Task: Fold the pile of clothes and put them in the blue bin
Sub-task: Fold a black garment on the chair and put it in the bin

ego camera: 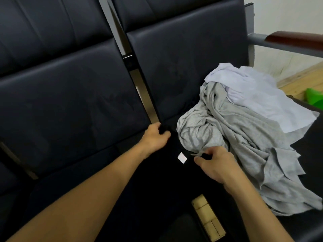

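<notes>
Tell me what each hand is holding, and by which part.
Both hold the black garment by its top edge, either side of the white label: the left hand grips one corner, the right hand pinches the other.

**Dark padded bench seating and its load**

Surface [73, 105]: row of dark blue-black cushioned seats with matching backrests, split by a shiny metal divider strip [139, 81]. Wooden-topped armrest [293, 39] at far right. On the right seat: crumpled grey garment [227, 137], pale lilac-white garment [253, 98] lying against it behind, and black garment [157, 180] spread at the front edge, bearing a small white label [182, 157].
</notes>
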Demonstrator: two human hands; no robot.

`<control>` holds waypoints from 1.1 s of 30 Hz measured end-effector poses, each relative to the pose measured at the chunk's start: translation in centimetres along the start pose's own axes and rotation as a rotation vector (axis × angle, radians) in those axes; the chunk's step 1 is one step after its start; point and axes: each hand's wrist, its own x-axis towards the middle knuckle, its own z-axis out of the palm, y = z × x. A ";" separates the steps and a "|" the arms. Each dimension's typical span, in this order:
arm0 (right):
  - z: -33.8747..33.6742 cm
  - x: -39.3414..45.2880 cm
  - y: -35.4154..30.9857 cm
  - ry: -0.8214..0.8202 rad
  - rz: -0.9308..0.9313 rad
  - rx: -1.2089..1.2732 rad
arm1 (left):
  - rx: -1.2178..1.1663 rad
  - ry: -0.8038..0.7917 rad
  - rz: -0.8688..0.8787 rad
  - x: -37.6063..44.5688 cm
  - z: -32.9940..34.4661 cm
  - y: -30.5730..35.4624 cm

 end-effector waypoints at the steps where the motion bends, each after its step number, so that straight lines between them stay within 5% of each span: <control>1: -0.1 0.1 0.2 0.013 0.004 0.036 | -0.229 -0.005 -0.043 0.2 -0.2 0.7; 4: -0.5 0.2 0.4 -0.042 0.032 0.212 | -0.478 -0.051 -0.049 1.0 -1.2 1.8; 8: -1.8 -0.1 0.4 -0.224 0.067 0.449 | -0.027 -0.068 0.164 1.4 -2.7 1.5; 11: -2.5 0.0 0.9 -0.364 0.027 0.406 | 0.116 -0.174 0.274 1.6 -5.4 1.7; 16: -2.1 -1.7 -1.4 -0.451 -0.135 0.377 | 0.748 -0.283 0.445 0.5 -12.0 2.0; 21: 3.2 -7.1 -6.7 -0.731 -0.353 0.431 | 0.922 -0.300 0.337 -4.1 -19.8 -2.7; 25: 7.9 -11.5 -7.5 -1.141 -0.351 0.341 | 1.022 -0.511 -0.019 -8.6 -25.5 -8.7; 28: 8.5 -10.4 -5.6 -0.968 -0.351 0.086 | 0.976 -0.549 -0.025 -9.1 -25.3 -10.9; 31: 9.2 -8.4 -4.1 -0.657 -0.256 -0.331 | 1.050 -0.441 0.249 -7.0 -20.8 -12.3; 33: 10.2 -8.0 -3.7 -0.636 -0.212 -0.576 | 1.167 -0.387 0.424 -5.1 -16.7 -12.7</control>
